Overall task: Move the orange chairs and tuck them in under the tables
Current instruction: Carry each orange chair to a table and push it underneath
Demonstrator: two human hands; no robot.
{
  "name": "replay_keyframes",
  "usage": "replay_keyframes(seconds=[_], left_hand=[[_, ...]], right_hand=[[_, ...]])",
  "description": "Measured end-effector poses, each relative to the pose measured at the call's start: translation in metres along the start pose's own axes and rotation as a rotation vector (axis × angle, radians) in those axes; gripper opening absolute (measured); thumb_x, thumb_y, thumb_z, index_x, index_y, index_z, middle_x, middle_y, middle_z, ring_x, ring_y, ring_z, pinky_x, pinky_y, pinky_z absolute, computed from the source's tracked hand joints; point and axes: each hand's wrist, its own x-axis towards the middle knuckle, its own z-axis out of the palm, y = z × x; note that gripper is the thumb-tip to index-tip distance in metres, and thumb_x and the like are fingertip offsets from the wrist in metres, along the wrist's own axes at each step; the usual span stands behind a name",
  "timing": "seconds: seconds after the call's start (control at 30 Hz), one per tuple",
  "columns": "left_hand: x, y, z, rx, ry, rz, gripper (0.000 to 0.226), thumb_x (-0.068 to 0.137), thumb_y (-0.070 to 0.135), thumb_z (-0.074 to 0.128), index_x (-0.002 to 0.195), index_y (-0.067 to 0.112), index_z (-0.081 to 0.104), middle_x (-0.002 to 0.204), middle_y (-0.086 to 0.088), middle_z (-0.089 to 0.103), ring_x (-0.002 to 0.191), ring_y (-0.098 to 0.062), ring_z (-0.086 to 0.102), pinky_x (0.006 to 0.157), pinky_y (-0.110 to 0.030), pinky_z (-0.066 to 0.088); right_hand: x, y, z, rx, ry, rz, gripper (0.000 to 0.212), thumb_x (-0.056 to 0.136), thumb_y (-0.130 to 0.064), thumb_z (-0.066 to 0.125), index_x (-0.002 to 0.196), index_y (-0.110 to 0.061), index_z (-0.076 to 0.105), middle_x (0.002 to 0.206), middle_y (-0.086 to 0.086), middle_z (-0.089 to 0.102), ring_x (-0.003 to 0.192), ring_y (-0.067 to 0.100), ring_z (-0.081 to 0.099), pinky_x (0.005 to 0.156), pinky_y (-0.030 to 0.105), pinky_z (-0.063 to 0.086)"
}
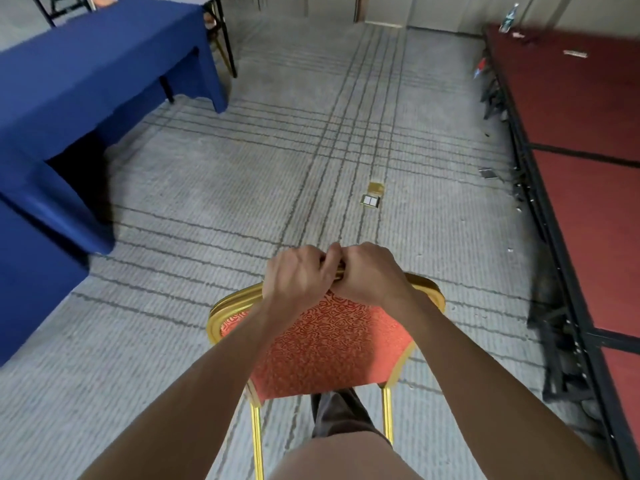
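Bare forearms reach forward over a knee to the orange chair [325, 348], which stands in the open aisle on the grey carpet [194, 209], its back toward the person and a shoe [337, 408] showing beneath the seat. Both hands sit side by side on the gold top rail of the backrest: the left hand [294, 275] and the right hand [367, 271] each have their fingers curled over the rail and gripping it, knuckles touching. Whether the chair legs are on the carpet or lifted cannot be told. Beyond the hands lies a small brass floor socket [372, 197]. To the left is a table [41, 209] draped in blue cloth, with a farther table [90, 77] behind it; along the right runs a red platform [588, 116], a bottle [508, 17] at its far end. The job looks to be in its carrying stretch — this chair is well apart from either table, so turning it left and sliding it under is left to do.
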Motion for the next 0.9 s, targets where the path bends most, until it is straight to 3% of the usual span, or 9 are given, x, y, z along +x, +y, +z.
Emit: replay_keyframes(seconds=[0.23, 0.37, 0.5, 0.67, 0.8, 0.9], left_hand=[[0.108, -0.071, 0.057, -0.056, -0.133, -0.043, 0.028, 0.084, 0.015, 0.057, 0.109, 0.002, 0.063, 0.055, -0.011, 0.049, 0.036, -0.024, 0.046, 0.041, -0.024, 0.028], [0.163, -0.104, 0.091, -0.046, -0.2, -0.054, 0.03, 0.085, 0.018, 0.041, 0.106, 0.002, 0.055, 0.055, -0.01, 0.049, 0.035, -0.025, 0.045, 0.038, -0.024, 0.028], [0.206, -0.127, 0.12, -0.016, -0.223, -0.031, 0.027, 0.084, 0.015, 0.048, 0.1, 0.0, 0.064, 0.055, -0.01, 0.049, 0.036, -0.025, 0.046, 0.038, -0.025, 0.027], [0.265, -0.154, 0.133, -0.038, -0.184, -0.068, 0.035, 0.089, 0.026, 0.041, 0.096, 0.006, 0.069, 0.052, -0.007, 0.052, 0.035, -0.028, 0.045, 0.041, -0.021, 0.023], [0.301, -0.172, 0.145, -0.129, -0.189, -0.208, 0.045, 0.093, 0.037, 0.031, 0.087, 0.014, 0.069, 0.051, -0.001, 0.054, 0.04, -0.027, 0.044, 0.048, -0.02, 0.005], [0.319, -0.185, 0.168, -0.146, -0.185, -0.316, 0.055, 0.093, 0.046, 0.022, 0.08, 0.015, 0.066, 0.053, 0.0, 0.056, 0.045, -0.021, 0.039, 0.043, -0.024, 0.012]], right_hand=[[0.139, 0.04, -0.019, 0.104, -0.009, -0.005, 0.023, 0.078, -0.046, 0.064, 0.076, -0.023, 0.061, 0.06, -0.005, 0.059, 0.056, 0.015, 0.058, 0.052, 0.03, 0.05], [0.208, 0.066, -0.031, 0.141, -0.047, -0.053, 0.025, 0.08, -0.042, 0.068, 0.074, -0.02, 0.057, 0.058, -0.006, 0.055, 0.053, 0.013, 0.053, 0.054, 0.03, 0.049], [0.26, 0.089, -0.04, 0.102, -0.078, -0.094, 0.026, 0.081, -0.042, 0.066, 0.076, -0.018, 0.06, 0.058, -0.004, 0.057, 0.054, 0.015, 0.056, 0.054, 0.033, 0.051], [0.313, 0.112, -0.065, 0.101, 0.008, -0.15, 0.021, 0.083, -0.037, 0.061, 0.075, -0.017, 0.06, 0.053, -0.007, 0.046, 0.054, 0.017, 0.051, 0.053, 0.029, 0.04], [0.348, 0.123, -0.08, 0.076, 0.09, -0.208, 0.021, 0.083, -0.038, 0.058, 0.079, -0.018, 0.063, 0.054, -0.008, 0.045, 0.054, 0.017, 0.049, 0.055, 0.031, 0.043], [0.376, 0.134, -0.081, 0.051, 0.128, -0.233, 0.023, 0.085, -0.036, 0.057, 0.08, -0.016, 0.065, 0.05, -0.009, 0.038, 0.05, 0.017, 0.046, 0.053, 0.03, 0.04]])
